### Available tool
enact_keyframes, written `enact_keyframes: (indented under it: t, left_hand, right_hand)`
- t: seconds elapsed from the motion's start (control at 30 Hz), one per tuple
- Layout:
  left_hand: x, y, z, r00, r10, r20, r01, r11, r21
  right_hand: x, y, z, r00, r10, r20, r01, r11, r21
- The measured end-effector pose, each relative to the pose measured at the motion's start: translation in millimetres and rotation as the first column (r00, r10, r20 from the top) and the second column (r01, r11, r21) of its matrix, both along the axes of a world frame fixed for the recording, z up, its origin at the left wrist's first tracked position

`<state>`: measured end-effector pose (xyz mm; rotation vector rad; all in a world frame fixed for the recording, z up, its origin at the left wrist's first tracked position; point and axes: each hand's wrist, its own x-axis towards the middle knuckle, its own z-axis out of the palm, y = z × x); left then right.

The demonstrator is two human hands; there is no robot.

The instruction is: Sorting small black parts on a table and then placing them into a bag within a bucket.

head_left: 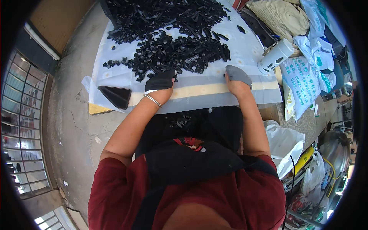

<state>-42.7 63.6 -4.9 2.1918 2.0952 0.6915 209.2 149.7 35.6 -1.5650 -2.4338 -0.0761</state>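
Black plastic bits [178, 53] are heaped just past the black-gloved left hand [160, 82], with the grey-gloved right hand [238, 79] off to their right. Both hands look curled (can't tell if they're gripping anything). Phone [118, 96]'s on the left, white tumbler [276, 56] on the right.

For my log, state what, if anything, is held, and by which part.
Cannot be told: the left hand, beside black pieces, and right hand, over the sheet, hide their grip.

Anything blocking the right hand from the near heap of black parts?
Nothing visible: only bare white sheet lies between the right hand and the near heap of black parts. The white tumbler is off to the hand's right, outside that path.
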Motion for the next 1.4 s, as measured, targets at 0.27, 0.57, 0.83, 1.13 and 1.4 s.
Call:
enact_keyframes:
  t: [0.27,0.57,0.83,1.13,1.4]
  left_hand:
    - [4.5,14.8,-1.7,0.992,0.052,-0.112,-0.061,0.995,-0.074]
    - [-0.1,9.2,-5.0,0.993,0.044,-0.105,-0.048,0.998,-0.037]
    - [42.2,-17.7,15.9,-0.028,0.371,0.928,0.07,0.927,-0.368]
    - [53.7,-39.1,9.1,0.026,0.351,0.936,0.164,0.922,-0.35]
    - [75.1,-49.4,30.7,-0.196,0.41,0.891,0.134,0.911,-0.39]
  right_hand:
    - [10.1,18.5,-7.7,0.991,0.05,0.121,-0.045,0.998,-0.046]
    - [-2.9,-10.8,-11.5,0.931,0.318,-0.182,-0.3,0.946,0.122]
    - [-51.0,-65.2,-22.8,0.797,0.509,-0.326,-0.439,0.858,0.265]
    - [-38.3,-74.3,-14.5,0.717,0.574,-0.396,-0.488,0.818,0.303]
    - [-38.0,-82.8,-14.1,0.827,0.503,-0.253,-0.405,0.844,0.352]
